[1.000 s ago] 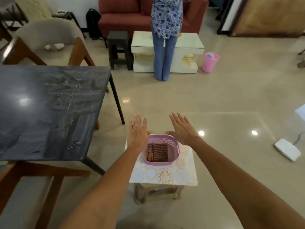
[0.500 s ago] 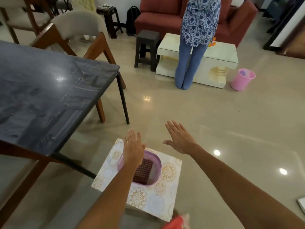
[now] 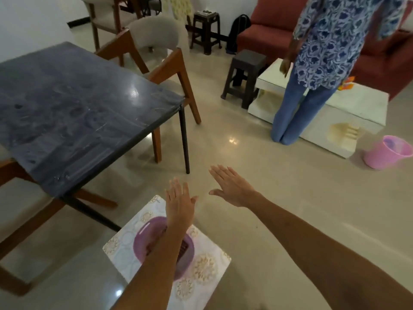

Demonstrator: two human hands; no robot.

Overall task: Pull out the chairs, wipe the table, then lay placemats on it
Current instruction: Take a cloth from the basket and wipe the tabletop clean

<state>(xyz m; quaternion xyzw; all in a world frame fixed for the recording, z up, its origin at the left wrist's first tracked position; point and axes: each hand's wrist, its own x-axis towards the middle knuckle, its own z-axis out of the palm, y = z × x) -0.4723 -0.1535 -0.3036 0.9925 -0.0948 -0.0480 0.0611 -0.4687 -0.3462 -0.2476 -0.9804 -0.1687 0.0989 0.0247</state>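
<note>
A: Holding both hands out flat, nothing in them. Left hand (image 3: 180, 203) fingers straight, hovering above the basket (image 3: 143, 240); right hand (image 3: 232, 189) fingers straight too, over bare floor at 1 o'clock of the left.

B: What changed?

A: View swung left and up over the last second. Table (image 3: 73, 104) now fills 10 o'clock, more of its top showing. Basket slid from frame centre to 6 o'clock, the left forearm now across it. Hands kept the same flat pose, no grab.

B: Chairs?

A: Grey-backed chair (image 3: 161, 48) at the far side, 12 o'clock, seat partly under the top. Another chair (image 3: 22, 211) at 8 o'clock on the near side. Neither touched.

B: Placemats?

A: Brown woven item in the basket, probably the mats, mostly hidden by the arm. Basket sits on a patterned stool (image 3: 201, 267). No cloth that I can see.

B: Table state?

A: Streaky, smeared sheen. Can't tell whether wiped.

B: Meaning for the task?

A: My read: attention turning to the table, chair pulling likely first. Nothing laid yet.

B: Anyone else?

A: Person (image 3: 330, 52) standing at 2 o'clock, well apart.
</note>
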